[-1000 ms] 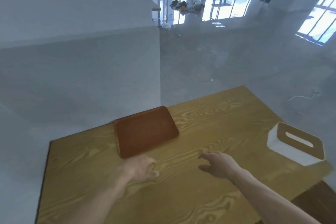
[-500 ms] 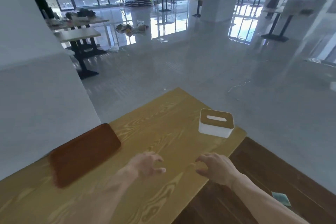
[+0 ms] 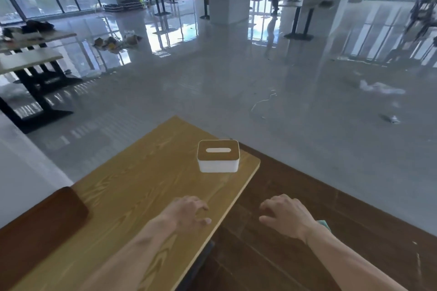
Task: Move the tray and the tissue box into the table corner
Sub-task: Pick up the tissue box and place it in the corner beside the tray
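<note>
A dark brown rounded tray (image 3: 35, 227) lies at the light wooden table's (image 3: 132, 186) left edge; empty left hand (image 3: 186, 212), fingers loosely spread; white tissue box with wooden lid (image 3: 218, 156) near the right corner; right hand (image 3: 285, 215) open, empty.

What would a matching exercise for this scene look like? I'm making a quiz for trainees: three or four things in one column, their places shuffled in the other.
Things:
1. tissue box
2. tray
3. left hand
4. right hand

Places:
A. over the dark wooden floor, off the table
B. at the table's left edge, partly out of frame
C. near the table's far right corner
D. over the table's right edge, empty

Pairs: 1-C, 2-B, 3-D, 4-A
</note>
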`<control>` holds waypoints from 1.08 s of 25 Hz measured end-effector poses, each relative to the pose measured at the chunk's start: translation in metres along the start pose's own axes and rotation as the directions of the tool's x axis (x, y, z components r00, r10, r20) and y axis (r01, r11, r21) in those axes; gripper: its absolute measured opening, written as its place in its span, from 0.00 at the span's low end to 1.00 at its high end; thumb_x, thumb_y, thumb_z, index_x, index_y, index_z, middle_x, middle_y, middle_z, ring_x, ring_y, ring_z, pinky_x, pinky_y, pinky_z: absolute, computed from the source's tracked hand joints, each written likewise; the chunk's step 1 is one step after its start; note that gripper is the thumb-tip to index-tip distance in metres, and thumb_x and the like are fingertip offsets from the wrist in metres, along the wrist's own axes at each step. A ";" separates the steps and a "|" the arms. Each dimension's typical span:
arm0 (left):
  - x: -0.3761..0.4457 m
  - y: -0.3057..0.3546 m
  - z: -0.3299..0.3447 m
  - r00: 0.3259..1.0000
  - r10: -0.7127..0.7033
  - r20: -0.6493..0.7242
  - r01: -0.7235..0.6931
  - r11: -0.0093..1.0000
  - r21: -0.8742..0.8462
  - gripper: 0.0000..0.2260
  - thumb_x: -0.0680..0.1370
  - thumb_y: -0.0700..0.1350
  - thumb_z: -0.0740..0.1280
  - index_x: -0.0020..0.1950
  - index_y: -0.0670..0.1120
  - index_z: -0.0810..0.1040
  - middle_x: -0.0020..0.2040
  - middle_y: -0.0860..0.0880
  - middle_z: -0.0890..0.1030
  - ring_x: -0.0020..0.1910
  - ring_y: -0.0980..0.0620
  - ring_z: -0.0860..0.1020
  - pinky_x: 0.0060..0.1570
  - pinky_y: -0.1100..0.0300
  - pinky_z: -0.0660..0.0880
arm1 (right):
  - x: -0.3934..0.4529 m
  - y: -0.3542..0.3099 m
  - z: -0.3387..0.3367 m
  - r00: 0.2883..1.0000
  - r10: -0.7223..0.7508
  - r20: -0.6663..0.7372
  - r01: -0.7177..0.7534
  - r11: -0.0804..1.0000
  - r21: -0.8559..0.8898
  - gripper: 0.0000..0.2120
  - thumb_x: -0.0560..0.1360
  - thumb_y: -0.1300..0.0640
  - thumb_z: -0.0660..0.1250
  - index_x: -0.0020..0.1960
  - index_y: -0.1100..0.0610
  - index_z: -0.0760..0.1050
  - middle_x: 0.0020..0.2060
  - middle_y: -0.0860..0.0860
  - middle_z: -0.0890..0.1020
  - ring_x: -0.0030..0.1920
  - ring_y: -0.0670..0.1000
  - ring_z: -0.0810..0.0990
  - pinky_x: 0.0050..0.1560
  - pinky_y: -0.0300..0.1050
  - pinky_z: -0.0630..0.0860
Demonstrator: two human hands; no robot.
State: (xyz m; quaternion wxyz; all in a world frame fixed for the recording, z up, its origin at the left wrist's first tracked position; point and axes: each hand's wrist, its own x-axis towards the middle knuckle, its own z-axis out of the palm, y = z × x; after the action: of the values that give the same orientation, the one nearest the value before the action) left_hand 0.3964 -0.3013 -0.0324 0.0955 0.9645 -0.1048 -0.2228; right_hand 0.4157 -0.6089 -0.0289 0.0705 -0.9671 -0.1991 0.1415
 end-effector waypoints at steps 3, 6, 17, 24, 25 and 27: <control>0.022 -0.001 -0.005 1.000 0.013 0.009 -0.013 1.000 0.010 0.25 0.78 0.64 0.61 0.71 0.53 0.72 0.72 0.52 0.73 0.71 0.52 0.70 0.71 0.50 0.64 | 0.011 0.014 0.002 1.000 0.019 0.011 -0.019 1.000 0.021 0.20 0.78 0.38 0.60 0.65 0.45 0.76 0.62 0.47 0.80 0.64 0.51 0.75 0.63 0.53 0.72; 0.045 -0.011 -0.010 1.000 0.016 0.011 -0.016 1.000 -0.008 0.25 0.78 0.64 0.62 0.72 0.53 0.71 0.72 0.53 0.72 0.71 0.52 0.69 0.72 0.50 0.63 | 0.034 0.020 0.000 0.999 0.024 0.030 -0.025 0.999 0.025 0.20 0.78 0.38 0.60 0.66 0.45 0.75 0.63 0.46 0.80 0.65 0.51 0.74 0.63 0.53 0.71; 0.164 -0.094 -0.049 1.000 0.000 0.016 0.000 1.000 0.001 0.29 0.76 0.66 0.63 0.73 0.53 0.69 0.73 0.53 0.71 0.73 0.52 0.65 0.74 0.50 0.59 | 0.185 0.018 -0.022 0.998 0.013 0.060 -0.013 1.000 -0.004 0.26 0.77 0.37 0.63 0.72 0.43 0.69 0.70 0.46 0.74 0.71 0.51 0.69 0.68 0.52 0.68; 0.218 -0.117 -0.068 0.997 0.055 -0.048 -0.053 0.998 0.036 0.37 0.74 0.66 0.63 0.79 0.52 0.60 0.79 0.50 0.60 0.79 0.50 0.52 0.77 0.46 0.48 | 0.249 0.011 -0.016 0.997 0.004 0.072 -0.003 1.000 -0.007 0.45 0.72 0.34 0.68 0.81 0.43 0.49 0.81 0.48 0.53 0.81 0.53 0.44 0.78 0.56 0.50; 0.225 -0.119 -0.070 0.998 0.046 -0.038 -0.044 0.998 0.047 0.39 0.73 0.67 0.63 0.80 0.53 0.57 0.81 0.50 0.57 0.80 0.51 0.49 0.77 0.46 0.45 | 0.258 0.010 -0.015 0.997 0.002 0.080 -0.001 1.000 -0.015 0.48 0.71 0.33 0.68 0.81 0.44 0.46 0.82 0.49 0.50 0.81 0.54 0.41 0.79 0.57 0.47; 0.242 -0.122 -0.072 0.999 0.032 -0.005 -0.031 0.996 0.083 0.44 0.72 0.68 0.64 0.81 0.54 0.50 0.82 0.50 0.49 0.80 0.51 0.42 0.77 0.44 0.41 | 0.279 0.012 -0.013 0.994 -0.004 0.108 0.010 0.999 -0.047 0.51 0.70 0.31 0.68 0.81 0.44 0.41 0.82 0.49 0.45 0.80 0.54 0.36 0.79 0.58 0.43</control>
State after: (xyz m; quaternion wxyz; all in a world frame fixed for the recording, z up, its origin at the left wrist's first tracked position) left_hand 0.6613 -0.2333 -0.0960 0.0592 0.9665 -0.1288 -0.2139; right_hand 0.6697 -0.5081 -0.0870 0.0373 -0.9588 -0.2093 0.1886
